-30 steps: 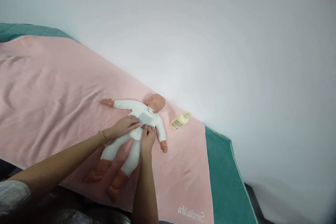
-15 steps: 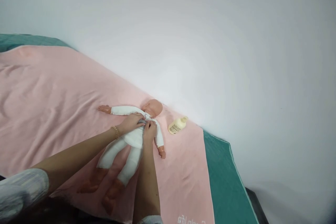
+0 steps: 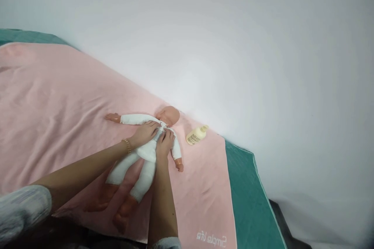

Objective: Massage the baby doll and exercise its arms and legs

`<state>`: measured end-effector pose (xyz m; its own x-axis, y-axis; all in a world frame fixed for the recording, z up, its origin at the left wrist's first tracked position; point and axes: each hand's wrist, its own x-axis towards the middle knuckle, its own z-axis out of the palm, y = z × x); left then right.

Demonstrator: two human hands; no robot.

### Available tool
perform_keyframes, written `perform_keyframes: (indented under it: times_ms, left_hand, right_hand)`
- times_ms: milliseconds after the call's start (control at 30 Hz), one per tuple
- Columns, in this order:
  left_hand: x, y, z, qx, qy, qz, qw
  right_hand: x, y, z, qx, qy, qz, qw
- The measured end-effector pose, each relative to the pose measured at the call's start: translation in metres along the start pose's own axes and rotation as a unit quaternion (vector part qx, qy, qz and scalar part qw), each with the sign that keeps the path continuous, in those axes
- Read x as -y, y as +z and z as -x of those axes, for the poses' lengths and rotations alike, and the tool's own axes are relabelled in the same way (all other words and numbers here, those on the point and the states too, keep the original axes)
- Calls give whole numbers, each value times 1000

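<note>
A baby doll (image 3: 147, 151) with a white cloth body and tan plastic head, hands and feet lies on its back, its head turned to one side. My left hand (image 3: 144, 133) rests flat on one side of its chest, fingers stretched toward the shoulder. On the other side of the chest lies my right hand (image 3: 165, 142), its fingers also extended and slightly spread. Between the hands, a strip of white cloth shows below the doll's neck. Neither hand grips anything. A pale yellow bottle (image 3: 196, 135) stands beside the doll's head and arm, apart from my hands.
Under the doll is a pink blanket (image 3: 73, 97) with mirrored white lettering near its lower edge. Green fabric (image 3: 248, 186) shows past the blanket at the right and far left. A white wall (image 3: 204, 46) rises directly behind the doll's head and the bottle.
My fingers were bent close together at the middle of the doll's chest; now they lie flat, the hands a little farther apart. The view has shifted slightly.
</note>
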<state>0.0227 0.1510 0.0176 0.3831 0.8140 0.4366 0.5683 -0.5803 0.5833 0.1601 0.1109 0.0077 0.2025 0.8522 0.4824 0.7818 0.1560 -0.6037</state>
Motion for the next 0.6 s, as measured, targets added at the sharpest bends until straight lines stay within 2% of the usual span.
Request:
perform_keyframes:
  times_ms: [200, 600]
  left_hand:
    - [3, 2, 0, 12, 0, -8, 1000]
    - [6, 5, 7, -9, 0, -3, 1000]
  right_hand:
    - [-3, 4, -3, 33, 2, 24, 999]
    - [4, 3, 3, 35, -8, 24, 999]
